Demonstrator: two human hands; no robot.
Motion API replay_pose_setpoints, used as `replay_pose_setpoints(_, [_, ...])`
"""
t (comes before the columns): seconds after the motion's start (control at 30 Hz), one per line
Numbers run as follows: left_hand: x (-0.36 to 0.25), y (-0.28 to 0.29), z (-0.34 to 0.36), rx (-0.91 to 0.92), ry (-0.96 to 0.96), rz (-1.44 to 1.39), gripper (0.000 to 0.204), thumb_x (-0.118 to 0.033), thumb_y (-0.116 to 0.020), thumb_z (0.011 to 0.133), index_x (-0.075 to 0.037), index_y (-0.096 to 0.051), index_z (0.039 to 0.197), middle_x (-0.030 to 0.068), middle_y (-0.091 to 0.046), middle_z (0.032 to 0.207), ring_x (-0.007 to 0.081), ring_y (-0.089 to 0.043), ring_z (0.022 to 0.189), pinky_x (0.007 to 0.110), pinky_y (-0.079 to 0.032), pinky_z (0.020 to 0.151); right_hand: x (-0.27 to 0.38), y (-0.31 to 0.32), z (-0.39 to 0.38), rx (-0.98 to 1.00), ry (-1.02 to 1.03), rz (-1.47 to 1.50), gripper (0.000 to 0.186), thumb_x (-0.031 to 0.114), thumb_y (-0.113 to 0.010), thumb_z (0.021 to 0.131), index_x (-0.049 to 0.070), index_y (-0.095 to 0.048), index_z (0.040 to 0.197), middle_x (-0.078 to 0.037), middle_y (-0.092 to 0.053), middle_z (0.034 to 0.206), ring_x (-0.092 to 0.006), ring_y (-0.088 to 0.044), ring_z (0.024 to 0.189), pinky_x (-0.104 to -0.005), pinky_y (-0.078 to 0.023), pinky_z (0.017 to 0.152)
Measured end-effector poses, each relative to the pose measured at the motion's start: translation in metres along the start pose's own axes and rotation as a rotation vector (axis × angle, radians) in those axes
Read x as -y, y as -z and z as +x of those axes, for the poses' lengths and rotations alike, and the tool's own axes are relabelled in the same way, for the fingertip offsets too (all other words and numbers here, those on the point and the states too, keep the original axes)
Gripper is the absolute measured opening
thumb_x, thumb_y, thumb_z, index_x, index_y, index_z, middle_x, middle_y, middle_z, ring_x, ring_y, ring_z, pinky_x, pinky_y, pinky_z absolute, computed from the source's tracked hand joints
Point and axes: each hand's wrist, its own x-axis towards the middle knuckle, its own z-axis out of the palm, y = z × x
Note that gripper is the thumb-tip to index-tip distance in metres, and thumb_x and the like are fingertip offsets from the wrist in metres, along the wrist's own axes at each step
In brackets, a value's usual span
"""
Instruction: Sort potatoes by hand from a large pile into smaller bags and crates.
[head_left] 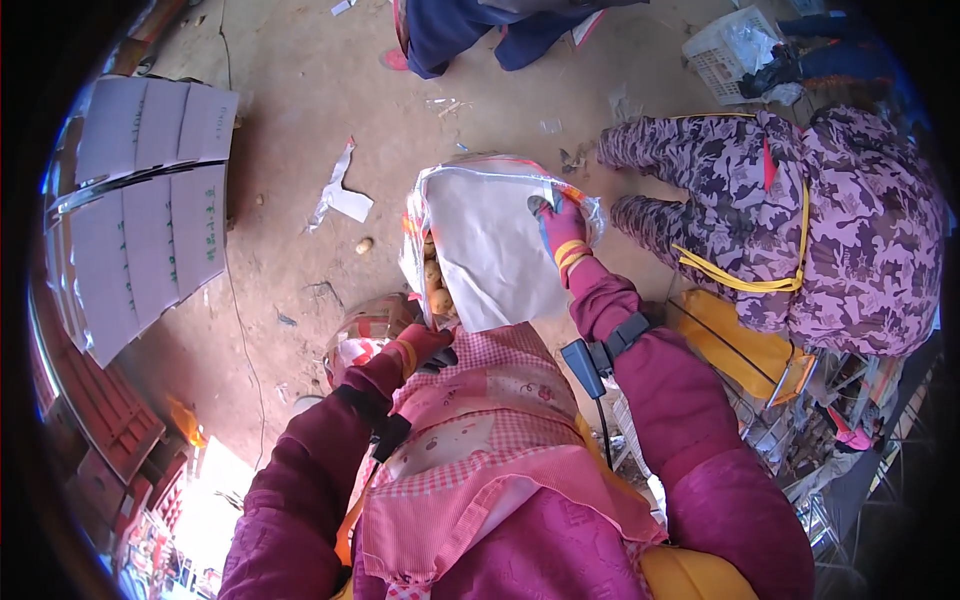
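In front of me stands a clear plastic bag (pixel 412 225) with orange-red print, its mouth spread wide. Several potatoes (pixel 433 280) show at its left side; a large pale sheet of paper (pixel 495 250) covers the rest of the opening. My right hand (pixel 562 225), in a pink glove with dark fingertips, grips the sheet's far right edge along with the bag's rim, thumb on top. At the near left corner of the bag is my left hand (pixel 425 345), gloved alike, its fingers bent at the rim and partly hidden.
Flat cardboard (pixel 150 220) is stacked at the left. One loose potato (pixel 364 245) and a torn white scrap (pixel 345 195) lie on the dirt floor. A person in camouflage clothing (pixel 850 240) bends at the right; another person's dark trousers (pixel 450 35) show ahead. A white crate (pixel 735 50) stands far right.
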Motion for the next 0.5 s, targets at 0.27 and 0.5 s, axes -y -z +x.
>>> replay_pose_setpoints(0.27, [-0.065, -0.004, -0.082, -0.172, -0.939, 0.808, 0.041, -0.024, -0.073, 0.085, -0.011, -0.067, 0.123, 0.0164, -0.067, 0.118, 0.0281, -0.065, 0.108, 0.041, -0.052, 0.093, 0.034, -0.003, -0.035, -0.071, -0.130, -0.149, 0.047, 0.036, -0.057, 0.096, 0.016, -0.053, 0.138, -0.022, -0.069, 0.109, -0.0419, -0.066, 0.099, -0.0499, -0.051, 0.086])
replay_pose_setpoints(0.5, [-0.107, -0.003, -0.007, -0.627, -0.843, 1.551, 0.098, -0.063, -0.068, 0.077, -0.023, -0.028, 0.157, 0.0238, -0.024, 0.159, 0.0447, -0.018, 0.148, 0.055, -0.012, 0.121, 0.004, 0.044, -0.068, 0.039, -0.196, -0.072, 0.047, 0.040, -0.060, 0.093, 0.012, -0.057, 0.130, -0.020, -0.070, 0.109, -0.0418, -0.066, 0.099, -0.0492, -0.052, 0.086])
